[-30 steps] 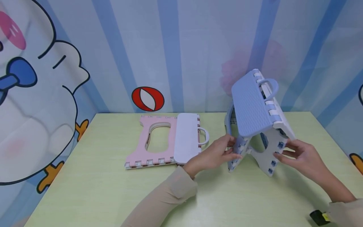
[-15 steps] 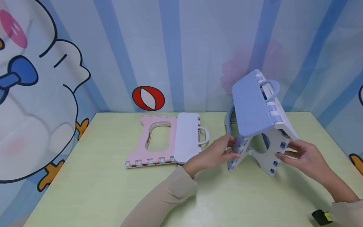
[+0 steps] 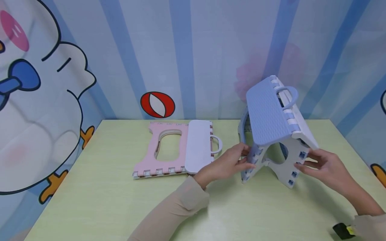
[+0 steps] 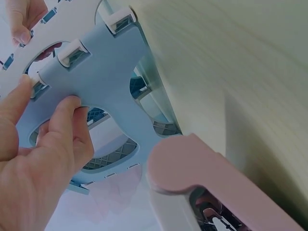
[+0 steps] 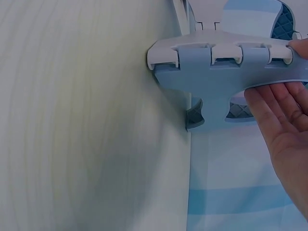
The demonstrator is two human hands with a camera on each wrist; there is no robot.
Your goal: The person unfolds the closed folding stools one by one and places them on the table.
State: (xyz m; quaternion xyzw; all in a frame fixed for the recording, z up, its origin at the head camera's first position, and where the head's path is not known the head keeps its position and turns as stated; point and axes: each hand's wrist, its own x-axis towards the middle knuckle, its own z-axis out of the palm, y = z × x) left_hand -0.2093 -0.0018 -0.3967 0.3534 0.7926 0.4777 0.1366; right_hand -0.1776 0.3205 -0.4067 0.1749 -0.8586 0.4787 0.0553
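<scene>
Left hand (image 3: 230,162) pinching one leg panel (image 4: 115,82), fingertips through cutout; right hand (image 3: 327,169) fingers and thumb bent round edge of opposite leg panel (image 3: 281,170). Blue-white stool (image 3: 275,127) between them, right side of table (image 3: 90,201). Half-unfolded imo: legs apart, seat halves (image 3: 262,107) sloped, not level. Farther left, pink-white stool (image 3: 197,147) lying folded flat. Striped backdrop (image 3: 205,67) behind.

We reach forward and rightward with our left arm (image 3: 173,212), and our left hand (image 3: 228,163) grips between thumb (image 4: 17,101) and curled fingers (image 4: 62,118). Our right forearm (image 3: 360,197) angles inward; our right hand (image 3: 327,169) pinches, thumb opposite fingers.
</scene>
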